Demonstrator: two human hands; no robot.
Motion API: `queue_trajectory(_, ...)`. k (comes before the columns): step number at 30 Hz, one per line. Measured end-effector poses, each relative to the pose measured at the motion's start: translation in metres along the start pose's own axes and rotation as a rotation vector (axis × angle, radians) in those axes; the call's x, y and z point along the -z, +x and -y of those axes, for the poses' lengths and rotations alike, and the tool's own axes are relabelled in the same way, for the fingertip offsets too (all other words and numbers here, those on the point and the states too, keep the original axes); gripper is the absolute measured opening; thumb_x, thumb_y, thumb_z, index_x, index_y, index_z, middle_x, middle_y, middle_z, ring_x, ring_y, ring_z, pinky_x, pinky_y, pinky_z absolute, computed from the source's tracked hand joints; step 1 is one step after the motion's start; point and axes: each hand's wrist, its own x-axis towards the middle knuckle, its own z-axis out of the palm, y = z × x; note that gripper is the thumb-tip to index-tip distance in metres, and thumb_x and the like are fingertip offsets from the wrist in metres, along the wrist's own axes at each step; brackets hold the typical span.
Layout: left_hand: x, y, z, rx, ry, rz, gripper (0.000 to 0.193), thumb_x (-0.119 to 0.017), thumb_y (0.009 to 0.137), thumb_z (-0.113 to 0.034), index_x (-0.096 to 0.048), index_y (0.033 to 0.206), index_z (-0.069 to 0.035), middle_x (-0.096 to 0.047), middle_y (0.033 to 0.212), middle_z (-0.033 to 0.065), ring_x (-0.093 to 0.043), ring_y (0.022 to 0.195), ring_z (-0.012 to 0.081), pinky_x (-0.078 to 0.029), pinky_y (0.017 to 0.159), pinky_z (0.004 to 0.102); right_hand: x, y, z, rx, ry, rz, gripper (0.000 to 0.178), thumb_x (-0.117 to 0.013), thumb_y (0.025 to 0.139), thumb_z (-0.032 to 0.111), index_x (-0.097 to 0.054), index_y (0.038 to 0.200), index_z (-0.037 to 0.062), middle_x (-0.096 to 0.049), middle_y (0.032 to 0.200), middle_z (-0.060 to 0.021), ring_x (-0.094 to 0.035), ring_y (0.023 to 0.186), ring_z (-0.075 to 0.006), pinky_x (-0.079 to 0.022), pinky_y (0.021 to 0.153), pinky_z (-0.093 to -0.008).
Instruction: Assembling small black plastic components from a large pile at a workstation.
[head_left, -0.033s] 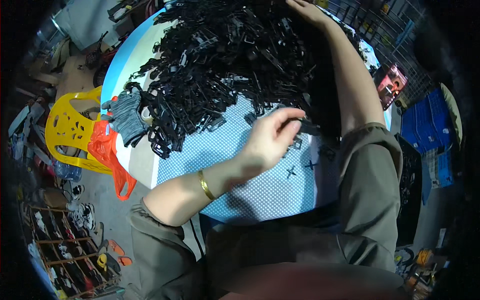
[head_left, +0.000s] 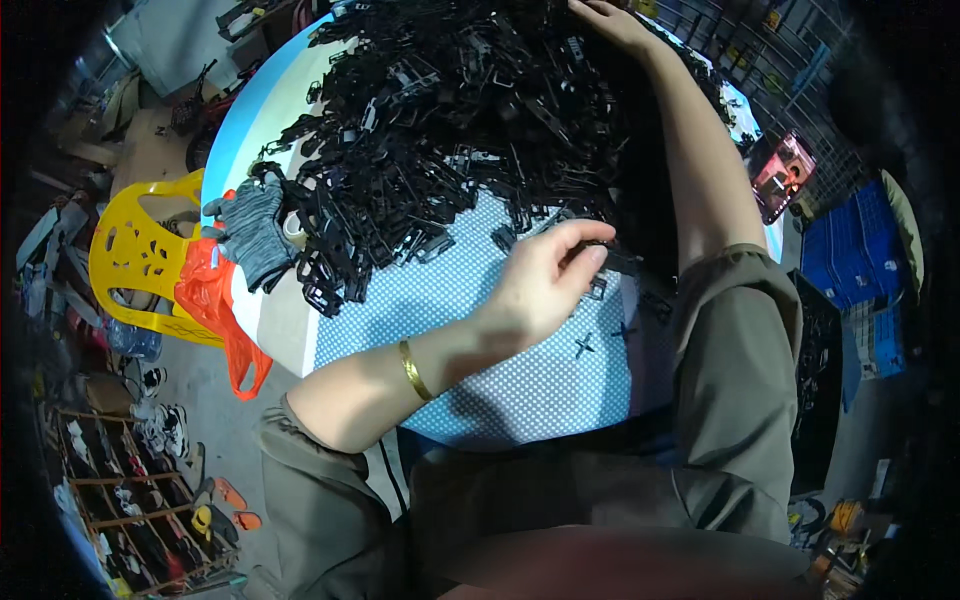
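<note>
A large heap of black plastic parts [head_left: 430, 110] covers the far side of the round table. In front of the heap, my left hand [head_left: 545, 280] is closed in a pinch, thumb and index finger curled toward each other. A small black plastic part [head_left: 622, 258] shows at the fingertips, mostly lost against the dark background. My right hand [head_left: 615, 25] reaches to the far edge of the view, beside the heap, fingers stretched out. Nothing shows in its grasp. Two small black cross-shaped pieces, one of them a cross [head_left: 584, 346], lie near my left wrist on the dotted tabletop [head_left: 540, 400].
A grey knitted glove [head_left: 255, 232] and a tape roll [head_left: 293, 228] lie left of the heap. A red plastic bag [head_left: 215, 290] hangs by a yellow chair [head_left: 130, 255]. A phone [head_left: 783, 175] stands beyond my right arm. Shoes fill a rack [head_left: 130, 490] at lower left.
The fingertips of my left hand have shifted very slightly. My right arm stays almost still.
</note>
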Motion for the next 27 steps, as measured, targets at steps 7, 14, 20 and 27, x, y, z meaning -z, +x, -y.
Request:
queue_trajectory(7,0.000,0.000,0.009,-0.015,-0.011,-0.021,0.026,-0.050,0.090,-0.015,-0.055,0.112,-0.002,-0.060,0.078,0.0036,-0.052,0.064,0.0070,-0.044,0.058,0.0217,0.006,-0.046,0.061,0.098,0.165,0.134,0.055,-0.058,0.076,0.054,-0.064,0.097,0.0035,-0.064,0.097,-0.0177,-0.060,0.094,-0.0286,-0.045,0.082,-0.0350)
queue_trajectory(14,0.002,0.006,0.013,0.023,-0.205,0.112,0.027,-0.050,0.090,-0.013,-0.052,0.112,0.002,-0.057,0.077,0.0040,-0.055,0.065,0.0065,-0.046,0.057,0.0175,-0.012,-0.134,0.086,0.433,-0.105,-0.130,0.039,-0.061,0.079,0.038,-0.062,0.097,0.0033,-0.063,0.085,-0.0151,-0.061,0.078,-0.0271,-0.048,0.069,-0.0352)
queue_trajectory(20,0.001,0.006,0.014,0.116,-0.298,0.253,0.028,-0.050,0.090,-0.012,-0.050,0.113,0.004,-0.061,0.078,0.0081,-0.062,0.068,0.0109,-0.052,0.063,0.0188,-0.006,-0.201,0.083,0.682,-0.175,-0.172,0.029,-0.060,0.079,0.021,-0.059,0.103,0.0037,-0.055,0.110,-0.0139,-0.051,0.103,-0.0309,-0.041,0.089,-0.0390)
queue_trajectory(27,0.001,0.005,0.010,0.217,-0.215,0.306,0.028,-0.051,0.090,-0.013,-0.051,0.112,0.004,-0.063,0.081,0.0115,-0.065,0.069,0.0125,-0.054,0.062,0.0178,0.010,-0.237,0.076,0.732,-0.209,-0.079,0.023,-0.063,0.075,0.009,-0.061,0.098,0.0054,-0.056,0.109,-0.0093,-0.054,0.100,-0.0260,-0.041,0.091,-0.0386)
